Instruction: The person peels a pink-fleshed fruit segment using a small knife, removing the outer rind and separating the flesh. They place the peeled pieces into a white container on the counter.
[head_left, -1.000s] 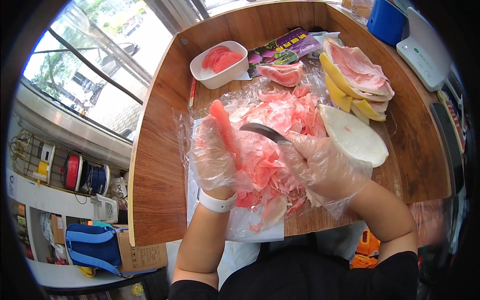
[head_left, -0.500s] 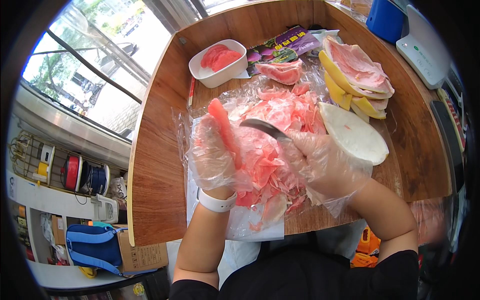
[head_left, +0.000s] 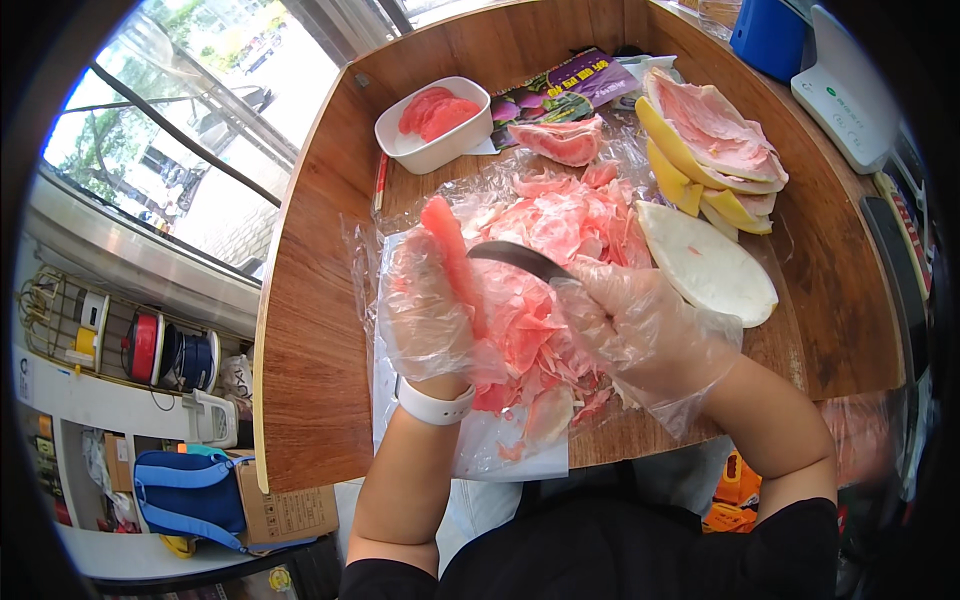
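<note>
Both my hands wear clear plastic gloves. My left hand (head_left: 428, 305) is closed round a pink pomelo segment (head_left: 447, 240), whose upper end sticks out past the fingers. In my right hand (head_left: 630, 315) is a small curved knife (head_left: 520, 257), its blade pointing left with the tip at the segment. Beneath my hands lies a heap of pink pomelo membrane scraps (head_left: 575, 225) on plastic film. Behind the heap rests an unpeeled pomelo wedge (head_left: 560, 141). A white bowl (head_left: 438, 157) at the far left contains peeled pink segments (head_left: 437, 113).
Yellow pomelo rinds (head_left: 710, 140) are stacked at the right, with a white-pithed rind piece (head_left: 707, 265) nearer me. A purple printed bag (head_left: 570, 85) lies at the back. The wooden desk (head_left: 310, 370) has raised sides. A blue backpack (head_left: 190, 495) is at lower left.
The knife has shifted slightly left, so its tip meets the segment in my left hand. My left hand stays nearly in place.
</note>
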